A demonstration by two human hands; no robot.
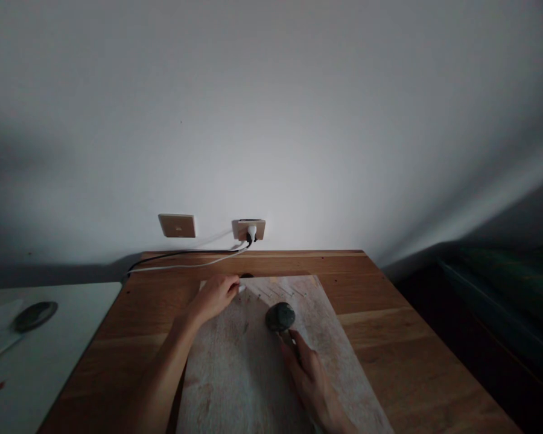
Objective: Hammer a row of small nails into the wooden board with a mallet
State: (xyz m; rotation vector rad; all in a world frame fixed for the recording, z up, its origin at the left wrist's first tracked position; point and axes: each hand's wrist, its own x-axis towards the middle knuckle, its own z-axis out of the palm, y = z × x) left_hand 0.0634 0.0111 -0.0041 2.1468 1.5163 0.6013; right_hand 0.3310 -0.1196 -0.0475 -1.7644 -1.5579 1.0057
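Nearest, the right hand point(306, 369) gripped a mallet point(281, 316) over the board point(226, 374), where nails point(270, 295) already stood in a row, seemingly none sunk flush, while the left fingers point(232, 286) pinched a white piece point(241, 289).

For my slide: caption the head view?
Right hand gripping a mallet, left hand near a row of nails on a board.

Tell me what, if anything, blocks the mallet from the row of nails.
Nothing visible stands between the mallet in the right hand and the nails; the left hand is beside the row's left end.
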